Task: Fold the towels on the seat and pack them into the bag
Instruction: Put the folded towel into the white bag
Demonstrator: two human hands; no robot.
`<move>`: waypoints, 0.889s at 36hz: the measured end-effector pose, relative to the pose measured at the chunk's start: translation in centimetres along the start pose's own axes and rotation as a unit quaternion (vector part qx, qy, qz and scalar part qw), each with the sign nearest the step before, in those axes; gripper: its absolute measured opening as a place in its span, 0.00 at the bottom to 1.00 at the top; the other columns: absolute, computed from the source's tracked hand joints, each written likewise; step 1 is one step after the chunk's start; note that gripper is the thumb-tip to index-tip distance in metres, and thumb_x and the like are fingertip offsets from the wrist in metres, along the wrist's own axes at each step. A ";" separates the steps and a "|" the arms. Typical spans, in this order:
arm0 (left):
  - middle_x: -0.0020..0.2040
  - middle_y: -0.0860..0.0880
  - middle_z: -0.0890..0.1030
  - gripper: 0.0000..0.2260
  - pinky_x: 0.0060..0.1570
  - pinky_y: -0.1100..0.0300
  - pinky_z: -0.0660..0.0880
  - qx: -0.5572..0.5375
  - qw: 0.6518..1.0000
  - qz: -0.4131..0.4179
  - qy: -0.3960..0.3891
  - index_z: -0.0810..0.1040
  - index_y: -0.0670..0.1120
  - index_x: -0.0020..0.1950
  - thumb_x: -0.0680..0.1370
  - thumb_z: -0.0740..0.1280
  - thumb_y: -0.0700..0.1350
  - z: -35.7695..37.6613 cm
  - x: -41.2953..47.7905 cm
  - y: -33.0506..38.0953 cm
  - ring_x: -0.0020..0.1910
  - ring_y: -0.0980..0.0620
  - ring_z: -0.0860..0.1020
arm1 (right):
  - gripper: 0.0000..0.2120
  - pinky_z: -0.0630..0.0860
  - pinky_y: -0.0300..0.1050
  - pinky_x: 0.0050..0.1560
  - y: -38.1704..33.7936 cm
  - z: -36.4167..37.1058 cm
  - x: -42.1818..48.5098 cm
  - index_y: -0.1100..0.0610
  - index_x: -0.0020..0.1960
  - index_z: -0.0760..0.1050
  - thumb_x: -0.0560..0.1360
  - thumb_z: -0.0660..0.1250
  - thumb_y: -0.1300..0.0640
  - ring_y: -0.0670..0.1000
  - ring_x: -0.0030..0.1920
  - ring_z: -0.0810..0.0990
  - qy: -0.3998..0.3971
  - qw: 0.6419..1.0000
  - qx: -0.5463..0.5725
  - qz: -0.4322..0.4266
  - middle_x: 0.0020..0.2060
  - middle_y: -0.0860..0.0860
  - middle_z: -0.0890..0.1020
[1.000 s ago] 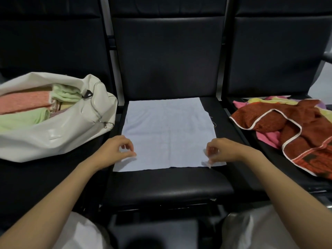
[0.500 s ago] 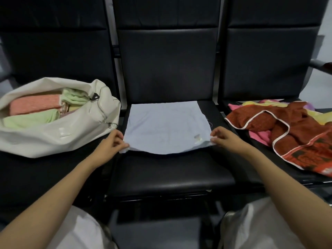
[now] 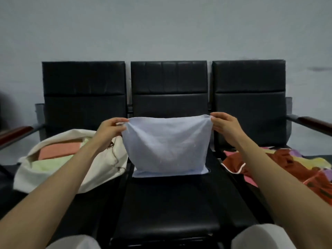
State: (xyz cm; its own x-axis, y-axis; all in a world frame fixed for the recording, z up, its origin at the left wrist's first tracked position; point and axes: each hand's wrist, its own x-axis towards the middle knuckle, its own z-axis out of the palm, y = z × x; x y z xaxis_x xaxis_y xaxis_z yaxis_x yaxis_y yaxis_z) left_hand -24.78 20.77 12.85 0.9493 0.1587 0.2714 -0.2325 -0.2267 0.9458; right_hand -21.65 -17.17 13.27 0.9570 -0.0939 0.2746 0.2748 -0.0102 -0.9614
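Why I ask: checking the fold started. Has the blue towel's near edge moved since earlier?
Yes. The left hand and right hand lifted the near edge of the blue towel off the middle seat, towards its backrest.

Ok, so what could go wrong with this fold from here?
1. The left hand and right hand pinch only the top corners of the pale blue towel, and it sags between them, so the fold may land creased.
2. Its lower edge lies unpinned on the middle seat and could slide, skewing the edges.
3. The white bag already holds folded towels, so fitting may be tight.
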 end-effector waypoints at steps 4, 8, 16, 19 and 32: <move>0.48 0.48 0.81 0.08 0.37 0.63 0.77 -0.010 0.996 0.033 0.078 0.77 0.44 0.58 0.80 0.65 0.40 -0.6 -0.8 2.4 0.43 0.52 0.80 | 0.10 0.80 0.44 0.43 -3.5 0.0 -1.3 0.49 0.51 0.73 0.77 0.66 0.63 0.50 0.44 0.80 0.037 0.997 -0.021 -0.065 0.46 0.53 0.80; 0.50 0.44 0.79 0.13 0.39 0.57 0.77 -0.058 0.989 0.011 0.138 0.71 0.42 0.59 0.79 0.67 0.47 -1.8 -2.2 4.0 0.42 0.49 0.80 | 0.09 0.75 0.38 0.33 -6.1 -0.9 -2.9 0.53 0.45 0.73 0.78 0.62 0.66 0.47 0.37 0.77 -0.002 0.996 -0.033 -0.081 0.38 0.51 0.79; 0.34 0.52 0.77 0.04 0.29 0.67 0.74 -0.102 0.993 0.038 0.053 0.75 0.47 0.47 0.79 0.67 0.46 -5.0 -4.0 8.4 0.30 0.58 0.75 | 0.11 0.76 0.35 0.32 -10.3 -2.8 -4.2 0.57 0.44 0.77 0.79 0.59 0.67 0.43 0.32 0.79 -0.082 0.993 0.063 -0.056 0.34 0.47 0.82; 0.38 0.50 0.79 0.05 0.31 0.64 0.74 -0.067 0.996 0.028 0.041 0.76 0.45 0.51 0.79 0.67 0.46 -4.8 -3.0 8.1 0.32 0.57 0.76 | 0.11 0.77 0.36 0.33 -9.8 -2.4 -3.4 0.58 0.46 0.79 0.78 0.60 0.67 0.45 0.35 0.80 -0.077 0.996 0.040 -0.034 0.36 0.49 0.83; 0.41 0.42 0.74 0.07 0.31 0.54 0.76 0.139 0.969 -0.203 0.023 0.70 0.42 0.43 0.79 0.65 0.42 3.1 0.7 -12.7 0.38 0.47 0.74 | 0.14 0.80 0.48 0.42 12.8 -0.1 0.6 0.59 0.42 0.80 0.78 0.59 0.70 0.56 0.44 0.81 0.000 0.971 -0.140 0.193 0.47 0.60 0.82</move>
State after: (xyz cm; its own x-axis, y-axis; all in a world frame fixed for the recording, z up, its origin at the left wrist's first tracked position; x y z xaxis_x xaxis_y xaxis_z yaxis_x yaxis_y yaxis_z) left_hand -20.48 20.76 0.48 0.9389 0.3295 -0.0995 0.2301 -0.3861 0.8933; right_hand -17.58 -17.48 1.09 0.9837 -0.1445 -0.1073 -0.1406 -0.2449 -0.9593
